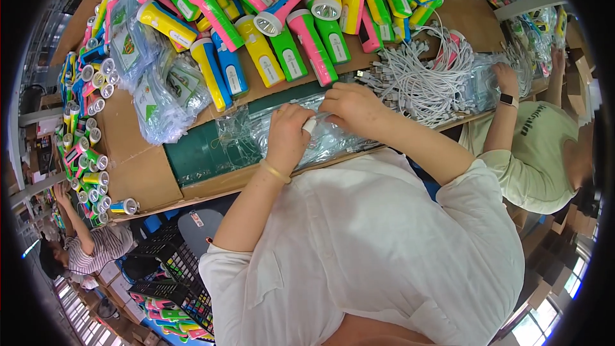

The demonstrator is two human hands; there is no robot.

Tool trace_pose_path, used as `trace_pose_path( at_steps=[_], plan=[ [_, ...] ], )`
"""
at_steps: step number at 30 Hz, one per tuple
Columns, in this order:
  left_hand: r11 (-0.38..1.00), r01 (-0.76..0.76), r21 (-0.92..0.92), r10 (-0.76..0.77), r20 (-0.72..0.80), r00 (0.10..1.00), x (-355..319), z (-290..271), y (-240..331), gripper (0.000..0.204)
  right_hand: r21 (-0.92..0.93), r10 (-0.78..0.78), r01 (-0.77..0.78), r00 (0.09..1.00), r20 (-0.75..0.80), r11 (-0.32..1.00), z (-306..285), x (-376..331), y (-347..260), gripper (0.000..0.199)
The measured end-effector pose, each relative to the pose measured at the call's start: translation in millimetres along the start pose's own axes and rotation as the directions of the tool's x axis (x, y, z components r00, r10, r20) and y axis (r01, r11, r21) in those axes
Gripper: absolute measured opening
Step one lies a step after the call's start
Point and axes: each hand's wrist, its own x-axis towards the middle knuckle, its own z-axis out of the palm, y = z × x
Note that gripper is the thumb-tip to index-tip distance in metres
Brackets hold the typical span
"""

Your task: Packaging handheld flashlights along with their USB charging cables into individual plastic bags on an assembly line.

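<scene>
My left hand (288, 131) is closed over the clear plastic bags (336, 143) at the near edge of the table. A small white piece (309, 125) pokes out between its thumb and fingers; its kind is hard to tell. Close by on the right, my right hand (353, 107) has its fingers bent and pinched at the plastic, its fingertips partly hidden. Beyond both hands lies a heap of flashlights (259, 51) in pink, yellow, green and blue. A tangle of white charging cables (419, 83) sits just right of my right hand.
Packed clear bags (160, 106) lie on the cardboard at left. More flashlights (96, 154) line the table's left edge. A black crate (173, 263) stands below. Co-workers are at both sides; one's hand (506, 78) reaches near the cables at right.
</scene>
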Motion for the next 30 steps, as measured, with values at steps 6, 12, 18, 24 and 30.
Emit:
trace_pose_path(
  at_steps=[6,12,18,24,30],
  plan=[
    [0.989,0.11,-0.095,-0.118,-0.083,0.99,-18,-25,4,0.016,0.049,-0.003,0.002,1.0,0.023,0.999,6,-2,17,0.012],
    [0.929,0.284,-0.239,-0.309,-0.074,0.948,-37,-49,6,0.019,0.185,-0.122,0.136,0.989,-0.089,0.973,1,8,-9,0.018],
    [0.853,0.396,-0.341,-0.425,-0.014,0.905,-43,-56,16,0.02,0.322,-0.233,0.22,0.973,0.003,0.921,16,23,-16,0.03],
    [0.998,0.051,-0.046,-0.056,-0.102,0.993,-43,-54,16,0.023,0.366,-0.223,0.201,0.975,0.018,0.908,15,21,-15,0.023],
    [0.999,0.042,-0.034,-0.043,-0.01,0.999,-53,-61,3,0.024,0.141,-0.093,0.057,0.96,0.264,0.988,-18,1,23,0.019]
  ],
)
